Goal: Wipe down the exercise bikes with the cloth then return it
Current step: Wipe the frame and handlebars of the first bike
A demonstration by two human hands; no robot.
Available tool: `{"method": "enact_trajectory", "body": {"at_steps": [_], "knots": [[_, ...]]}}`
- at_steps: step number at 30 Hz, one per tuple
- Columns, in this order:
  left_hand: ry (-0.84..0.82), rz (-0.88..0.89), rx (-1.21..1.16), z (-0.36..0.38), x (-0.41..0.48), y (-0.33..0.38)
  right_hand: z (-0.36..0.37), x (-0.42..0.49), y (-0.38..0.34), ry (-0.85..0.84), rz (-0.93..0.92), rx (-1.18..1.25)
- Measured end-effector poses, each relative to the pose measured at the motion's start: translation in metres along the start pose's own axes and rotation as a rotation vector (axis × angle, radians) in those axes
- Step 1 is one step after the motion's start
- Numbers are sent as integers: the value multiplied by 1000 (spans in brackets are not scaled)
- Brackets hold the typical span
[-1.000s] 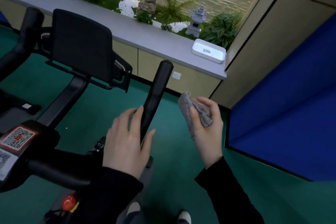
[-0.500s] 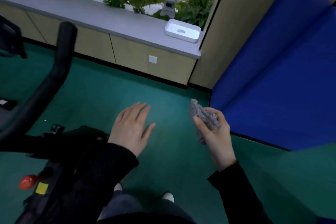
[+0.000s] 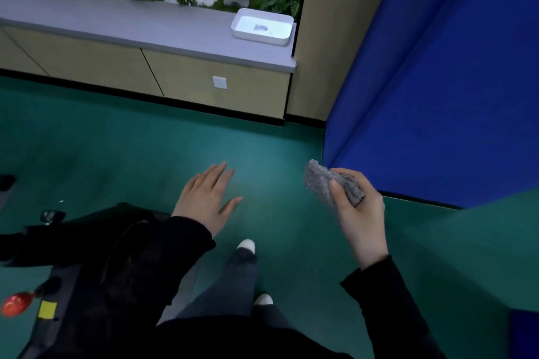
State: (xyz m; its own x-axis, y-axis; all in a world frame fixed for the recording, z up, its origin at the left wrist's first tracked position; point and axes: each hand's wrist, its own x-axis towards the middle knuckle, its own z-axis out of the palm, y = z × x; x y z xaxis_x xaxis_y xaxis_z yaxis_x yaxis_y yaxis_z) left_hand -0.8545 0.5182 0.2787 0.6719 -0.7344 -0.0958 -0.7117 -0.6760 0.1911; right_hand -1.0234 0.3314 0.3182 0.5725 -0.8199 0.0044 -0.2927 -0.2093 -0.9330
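Head view: right hand [image 3: 360, 207] clamping the grey cloth [image 3: 329, 183], bunched between thumb and fingers, hovering above the green floor [image 3: 145, 154] just in front of the blue wall padding [image 3: 437, 81]. Left hand [image 3: 205, 198] spreading flat, fingers apart, gripping nothing, hanging over the floor beside the black exercise bike [image 3: 87, 242] at the lower left. Cloth touching no part of the bike. Only a dark section of frame, a red knob [image 3: 16, 303] and a yellow label [image 3: 48, 309] showing. Facing the grey bench [image 3: 116, 23], with a white tray [image 3: 262, 27] sitting near its right end. Judging from this, likely moving past the wiping and into the return; cloth not yet set down, the tray being a plausible spot for it. Impossible to tell whether every bike is wiped.
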Motion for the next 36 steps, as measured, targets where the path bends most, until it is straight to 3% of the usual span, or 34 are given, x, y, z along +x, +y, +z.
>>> {"method": "enact_trajectory", "body": {"at_steps": [13,18,22,28,36], "knots": [[-60,-224,-219,38,138,-35,44,144,-2,-91,-120,-262],[-47,-282,-292,37,191,-48,83,211,-22,-181,-281,-330],[-14,-369,-327,27,200,-69,122,243,-36,-334,-310,-321],[109,-591,-563,15,204,-109,188,292,-55,-564,-376,-295],[138,-898,-522,14,245,-139,257,370,-71,-849,-459,-198]]}}
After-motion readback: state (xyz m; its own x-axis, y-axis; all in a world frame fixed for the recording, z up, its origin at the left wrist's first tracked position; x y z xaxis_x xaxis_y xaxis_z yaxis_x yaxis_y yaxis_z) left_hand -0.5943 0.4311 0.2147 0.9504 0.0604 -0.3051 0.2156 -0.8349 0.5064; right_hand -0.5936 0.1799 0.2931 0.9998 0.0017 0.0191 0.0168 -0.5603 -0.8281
